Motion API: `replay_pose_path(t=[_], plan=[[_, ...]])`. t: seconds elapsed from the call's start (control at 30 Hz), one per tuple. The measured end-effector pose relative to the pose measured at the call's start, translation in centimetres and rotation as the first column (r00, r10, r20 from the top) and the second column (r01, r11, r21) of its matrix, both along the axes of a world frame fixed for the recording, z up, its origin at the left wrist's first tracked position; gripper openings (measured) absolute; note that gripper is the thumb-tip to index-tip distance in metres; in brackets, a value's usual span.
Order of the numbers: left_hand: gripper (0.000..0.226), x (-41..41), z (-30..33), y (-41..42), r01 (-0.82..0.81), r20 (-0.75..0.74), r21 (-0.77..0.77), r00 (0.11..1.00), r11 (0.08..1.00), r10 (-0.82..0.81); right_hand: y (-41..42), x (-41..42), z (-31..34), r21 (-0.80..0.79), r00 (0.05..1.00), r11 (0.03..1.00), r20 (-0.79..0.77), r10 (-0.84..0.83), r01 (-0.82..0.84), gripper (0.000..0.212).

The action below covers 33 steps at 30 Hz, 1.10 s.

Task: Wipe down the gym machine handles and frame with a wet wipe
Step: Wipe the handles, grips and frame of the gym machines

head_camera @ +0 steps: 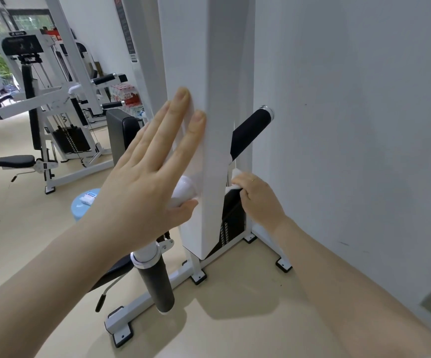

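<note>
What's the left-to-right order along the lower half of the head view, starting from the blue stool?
Blue stool → left hand flat on the white column → right hand gripping the wet wipe → wall.

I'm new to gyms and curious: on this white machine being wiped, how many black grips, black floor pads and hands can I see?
Black grips: 2, upper grip, lower grip
Black floor pads: 4, front pad, middle pad, right pad, back pad
Hands: 2, left hand, right hand gripping a wet wipe
Total: 8
</note>
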<state>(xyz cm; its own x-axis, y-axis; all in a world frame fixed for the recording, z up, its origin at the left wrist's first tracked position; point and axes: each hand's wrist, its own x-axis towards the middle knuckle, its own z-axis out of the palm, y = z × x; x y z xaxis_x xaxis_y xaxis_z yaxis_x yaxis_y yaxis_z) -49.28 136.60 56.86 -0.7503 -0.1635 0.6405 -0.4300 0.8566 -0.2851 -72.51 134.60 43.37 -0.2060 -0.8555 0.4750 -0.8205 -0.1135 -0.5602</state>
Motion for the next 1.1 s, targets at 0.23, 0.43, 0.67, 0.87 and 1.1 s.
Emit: replay_pose_path(t=[0.23, 0.43, 0.67, 0.87, 1.1], plan=[[0.093, 0.0, 0.1, 0.0, 0.008, 0.006, 0.005, 1.000, 1.000, -0.008, -1.1, 0.3, 0.1, 0.008, 0.985, 0.995, 0.142, -0.101, 0.101, 0.031], [0.092, -0.3, -0.1, 0.4, 0.013, -0.012, 0.011, 1.000, 1.000, -0.013, 2.3, 3.1, 1.9, 0.010, 0.936, 0.944, -0.127, 0.328, -0.330, 0.053], [0.092, 0.0, 0.2, 0.2, 0.004, 0.012, 0.011, 1.000, 1.000, -0.004, 1.6, -1.9, 0.6, 0.113, 0.888, 0.973, -0.399, 0.228, -0.199, 0.049], [0.105, 0.1, 0.0, -0.4, 0.014, -0.007, -0.023, 1.000, 1.000, -0.014, 1.6, -0.9, 1.9, 0.241, 0.811, 0.914, -0.425, 0.401, -0.326, 0.051], [0.096, 0.1, 0.2, -0.1, -0.002, 0.001, -0.010, 1.000, 1.000, 0.002, 0.2, -1.3, 3.6, 0.332, 0.847, 0.914, -0.391, 0.359, -0.234, 0.033]])
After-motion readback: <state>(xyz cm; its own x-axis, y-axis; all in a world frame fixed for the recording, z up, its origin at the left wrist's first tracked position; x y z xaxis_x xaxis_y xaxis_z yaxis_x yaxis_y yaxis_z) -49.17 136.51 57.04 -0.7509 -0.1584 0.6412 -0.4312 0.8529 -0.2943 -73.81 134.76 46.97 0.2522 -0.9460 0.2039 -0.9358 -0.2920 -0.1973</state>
